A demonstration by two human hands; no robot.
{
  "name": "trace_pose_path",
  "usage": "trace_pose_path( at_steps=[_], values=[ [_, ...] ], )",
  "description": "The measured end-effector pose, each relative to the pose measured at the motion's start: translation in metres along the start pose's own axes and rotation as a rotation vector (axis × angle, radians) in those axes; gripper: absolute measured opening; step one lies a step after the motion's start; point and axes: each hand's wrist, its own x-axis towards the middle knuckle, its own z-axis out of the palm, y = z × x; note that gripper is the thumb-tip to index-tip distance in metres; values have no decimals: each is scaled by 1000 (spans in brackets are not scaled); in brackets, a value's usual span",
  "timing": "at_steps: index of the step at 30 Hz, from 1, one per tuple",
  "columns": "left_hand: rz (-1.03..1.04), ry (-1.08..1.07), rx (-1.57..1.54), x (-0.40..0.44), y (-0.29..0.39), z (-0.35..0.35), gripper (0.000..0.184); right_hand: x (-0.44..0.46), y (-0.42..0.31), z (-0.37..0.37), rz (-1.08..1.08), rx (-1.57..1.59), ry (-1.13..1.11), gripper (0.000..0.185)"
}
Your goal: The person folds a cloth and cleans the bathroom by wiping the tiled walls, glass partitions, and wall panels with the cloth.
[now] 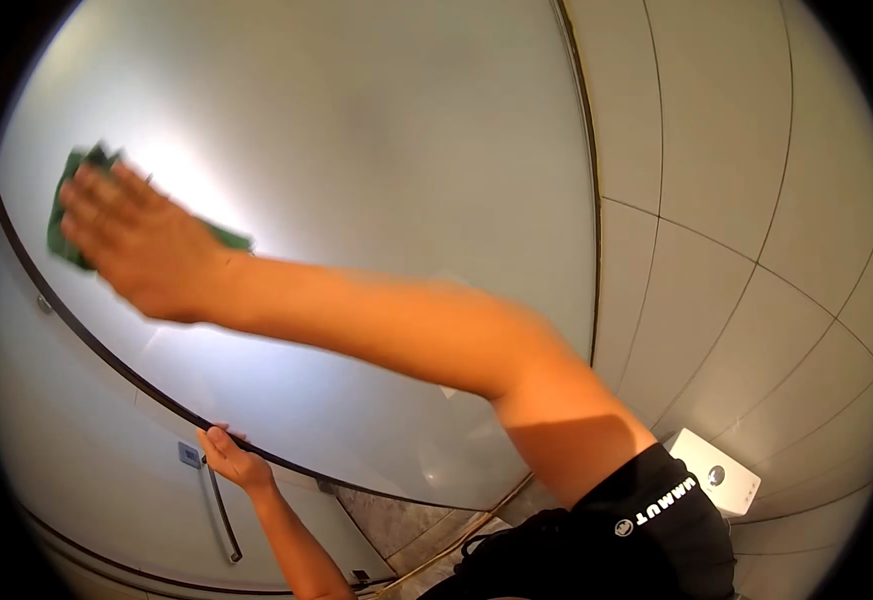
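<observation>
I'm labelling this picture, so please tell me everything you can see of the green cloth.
The green cloth looks like soft fabric, with a darker patch at its top edge. It lies spread beneath the flat right hand, seemingly against the pale glass panel, near its dark edge. Parts show beyond the fingers and beside the wrist; the hand hides its middle. Blur obscures its texture.

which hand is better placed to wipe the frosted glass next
Probably the right hand: it lies flat over a green cloth at the frosted glass panel, while the left hand is occupied holding the panel's dark edge.
</observation>
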Motion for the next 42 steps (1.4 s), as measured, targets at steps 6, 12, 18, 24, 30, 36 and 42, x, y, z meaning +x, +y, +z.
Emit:
trace_pose_path(
  at_steps=[6, 12, 18, 24, 30, 36, 42],
  values=[
    [86, -68, -4, 4, 0, -3, 35, -5, 153, -82, 142, -172, 80, 48],
    [129, -70, 3, 13, -8, -8, 31, -62, 343, -193, 274, -560, 4, 43],
    [180, -154, 31, 12, 21, -2, 29, -83, 366, -254, 784, -211, -22, 62],
    [290, -31, -74, 42, 91, 28, 32, -28, 295, -211, 452, -60, 47, 67],
    [263, -88, 52, 52, 95, 45, 42, 38, 117, -86, 203, -52, -39, 76],
    [240, -122, -9, 61, 73, 31, 39, 48, -6, -11, 86, -32, -95, 63],
    [92, -172, -118, 31, 88, 16, 44, -25, -29, -66, 30, 92, -231, 58]
  ],
)
